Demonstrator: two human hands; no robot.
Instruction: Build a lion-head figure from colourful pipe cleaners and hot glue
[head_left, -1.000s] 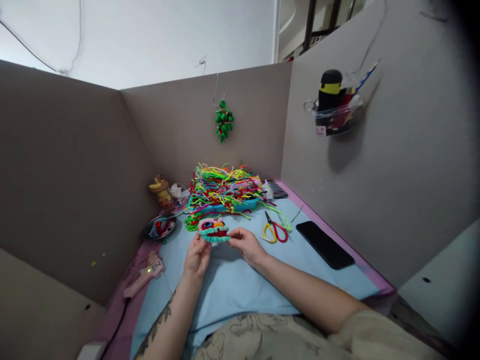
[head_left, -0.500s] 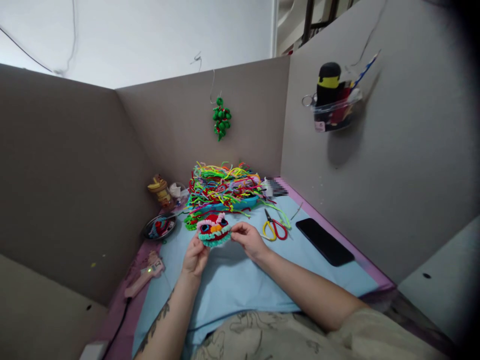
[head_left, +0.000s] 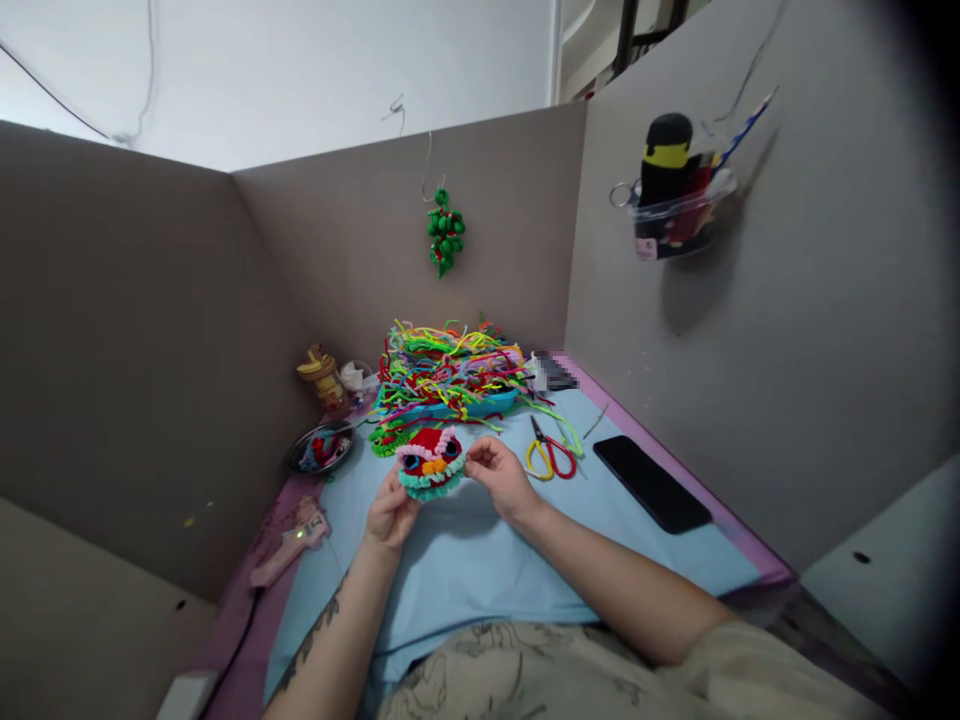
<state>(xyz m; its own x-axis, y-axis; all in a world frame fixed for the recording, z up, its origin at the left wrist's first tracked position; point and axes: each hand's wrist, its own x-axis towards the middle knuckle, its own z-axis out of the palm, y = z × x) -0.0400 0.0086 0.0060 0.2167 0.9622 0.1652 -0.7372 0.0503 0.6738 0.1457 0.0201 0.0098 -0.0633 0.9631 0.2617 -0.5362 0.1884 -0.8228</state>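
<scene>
Figure is held above the cloth: the left hand pinches its left side, thumb and fingers closed; the right hand brings near-closed fingertips to its right edge, whether gripping I cannot tell. Left of the figure lie glue gun and bowl; behind it, tray; right, scissors, then phone. Bare cloth spreads before it; panels stand left, behind and right.
</scene>
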